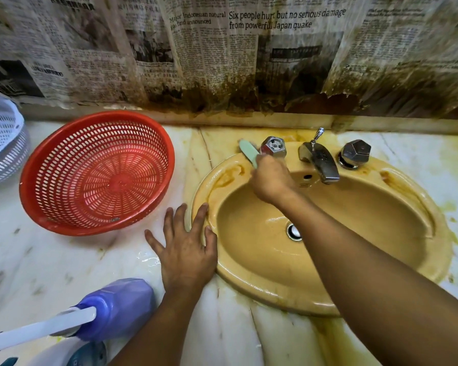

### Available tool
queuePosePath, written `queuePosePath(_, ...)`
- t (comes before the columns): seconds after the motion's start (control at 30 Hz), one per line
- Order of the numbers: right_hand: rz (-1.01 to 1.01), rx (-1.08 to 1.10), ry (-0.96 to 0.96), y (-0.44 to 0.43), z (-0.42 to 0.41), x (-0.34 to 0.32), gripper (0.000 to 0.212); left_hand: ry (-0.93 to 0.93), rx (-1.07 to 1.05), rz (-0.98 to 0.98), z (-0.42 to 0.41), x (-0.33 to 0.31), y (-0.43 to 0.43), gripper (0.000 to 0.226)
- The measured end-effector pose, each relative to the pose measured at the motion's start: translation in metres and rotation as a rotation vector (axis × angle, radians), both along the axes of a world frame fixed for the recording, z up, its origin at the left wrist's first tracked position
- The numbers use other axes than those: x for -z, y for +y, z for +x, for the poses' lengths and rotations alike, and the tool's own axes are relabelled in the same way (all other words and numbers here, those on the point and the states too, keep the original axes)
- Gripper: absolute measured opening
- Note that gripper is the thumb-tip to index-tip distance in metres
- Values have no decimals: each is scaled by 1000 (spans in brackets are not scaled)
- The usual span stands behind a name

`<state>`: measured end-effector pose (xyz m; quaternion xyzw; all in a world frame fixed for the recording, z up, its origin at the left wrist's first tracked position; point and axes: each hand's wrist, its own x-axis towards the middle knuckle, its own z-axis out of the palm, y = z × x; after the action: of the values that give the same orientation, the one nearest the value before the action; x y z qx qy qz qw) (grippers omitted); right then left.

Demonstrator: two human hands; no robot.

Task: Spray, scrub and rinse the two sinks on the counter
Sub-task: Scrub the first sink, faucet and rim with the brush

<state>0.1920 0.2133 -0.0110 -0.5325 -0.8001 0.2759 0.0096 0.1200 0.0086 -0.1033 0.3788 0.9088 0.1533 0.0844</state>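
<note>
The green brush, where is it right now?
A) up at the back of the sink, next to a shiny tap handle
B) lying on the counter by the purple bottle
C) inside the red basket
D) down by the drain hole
A: the right hand grips the green brush at the back edge of the sink, right beside the tap handle and well away from the drain.

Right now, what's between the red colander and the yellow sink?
Head view: bare marble counter, and toward its near end the left hand flat, fingertips on the sink rim.
</note>
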Motion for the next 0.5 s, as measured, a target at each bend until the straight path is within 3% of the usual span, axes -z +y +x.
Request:
queuePosePath(0.13, -12, 132, 91, 3, -22, 4, 31, -3, 2, -4, 0, 1, 0, 64)
queuePosePath(0.33, -25, 176, 142, -56, 13, 7, 28, -3, 6, -2, -1, 2, 0, 63)
queuePosePath(0.5, -103, 301, 220, -20, -27, -1, 29, 7, -1, 12, -1, 2, 1, 62)
